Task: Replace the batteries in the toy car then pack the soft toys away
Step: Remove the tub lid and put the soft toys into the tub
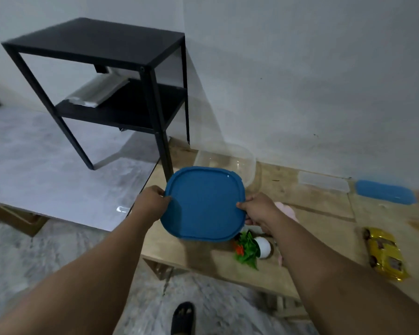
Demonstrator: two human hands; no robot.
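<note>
At the bottom centre of the frame, one foot in a black sandal (183, 317) is standing on the marbled floor (34, 262). Two bare forearms are reaching up from the lower corners toward the middle. The left hand (153, 201) is gripping the left edge of one blue lid (203, 204), fingers curled round its rim, and the right hand (258, 211) is pinching the lid's right edge, thumb on top. The lid is being held flat between the two hands, in the centre of the frame, above the near left end of a low wooden table (203, 259).

Just below the lid and the right hand, one small white pot with green leaves and an orange bit (252, 249) is lying tipped on its side on the table. Beside the right wrist, something pale pink (287, 210) is peeking out, mostly hidden by the arm; whether it is a soft toy I cannot tell. At the lower right, one yellow toy car (385, 253) is lying on the table, well apart from both hands.

Behind the lid, one clear tub (228, 163) is sitting open on the table. Farther right, one clear flat lid (323, 181) and one blurred blue oblong piece (385, 194) are lying near the wall (300, 81).

In the upper left, one black two-tier stand (102, 76) is carrying one silvery packet (97, 93) on its lower shelf.
</note>
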